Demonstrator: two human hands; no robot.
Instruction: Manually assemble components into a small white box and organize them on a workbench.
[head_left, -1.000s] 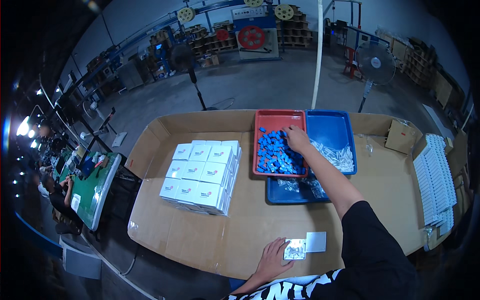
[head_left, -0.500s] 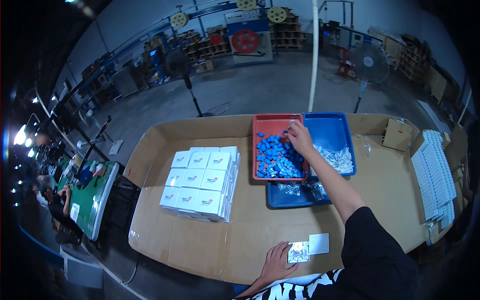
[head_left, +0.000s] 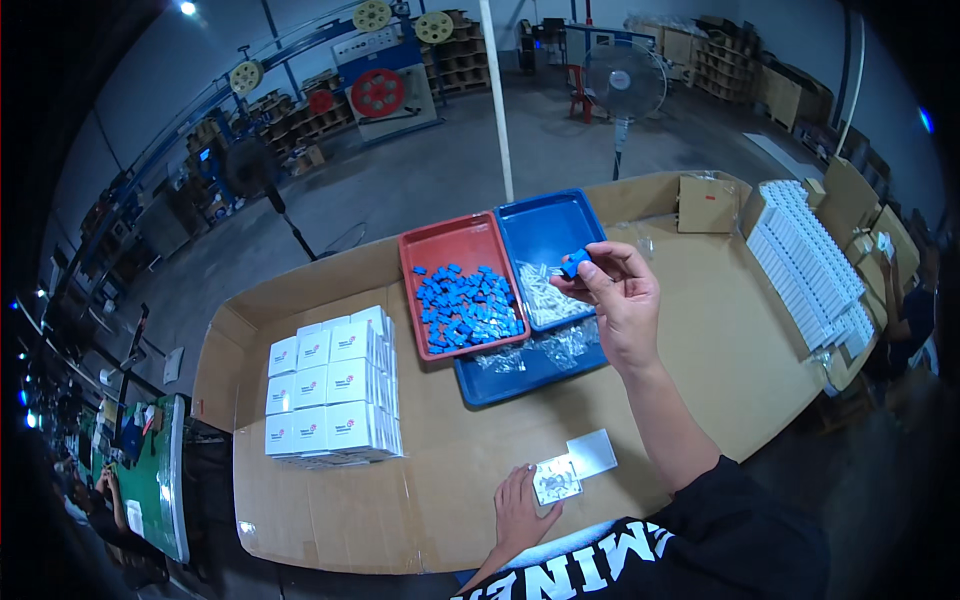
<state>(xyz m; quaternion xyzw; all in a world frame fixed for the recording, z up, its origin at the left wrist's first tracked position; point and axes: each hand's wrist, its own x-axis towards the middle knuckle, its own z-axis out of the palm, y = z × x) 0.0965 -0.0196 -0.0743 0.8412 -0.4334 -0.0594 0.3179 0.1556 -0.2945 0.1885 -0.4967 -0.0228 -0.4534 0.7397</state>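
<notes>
My right hand (head_left: 625,295) is raised above the blue tray's near part, with its thumb and fingers pinched on a small blue plastic adapter (head_left: 575,263). More blue adapters (head_left: 470,308) lie heaped in the red tray (head_left: 450,240) to its left. Low in the view, my left hand (head_left: 518,508) rests on the cardboard surface, thumb and fingers around the left side of an opened white square box (head_left: 557,480). The inside of that box faces up. A plain white square cover (head_left: 593,452) lies against its upper right side.
Beside the red tray, a blue tray (head_left: 545,212) contains white slim parts (head_left: 545,297). A lower blue tray (head_left: 480,385) holds clear plastic bags. Stacked white boxes (head_left: 325,385) stand left; white ribbed pieces (head_left: 805,265) are piled right. Cardboard walls (head_left: 225,350) edge the surface.
My right hand has come up out of the red tray and moved nearer, carrying a blue adapter. My left hand stays at the white box. The whole view has shifted and tilted.
</notes>
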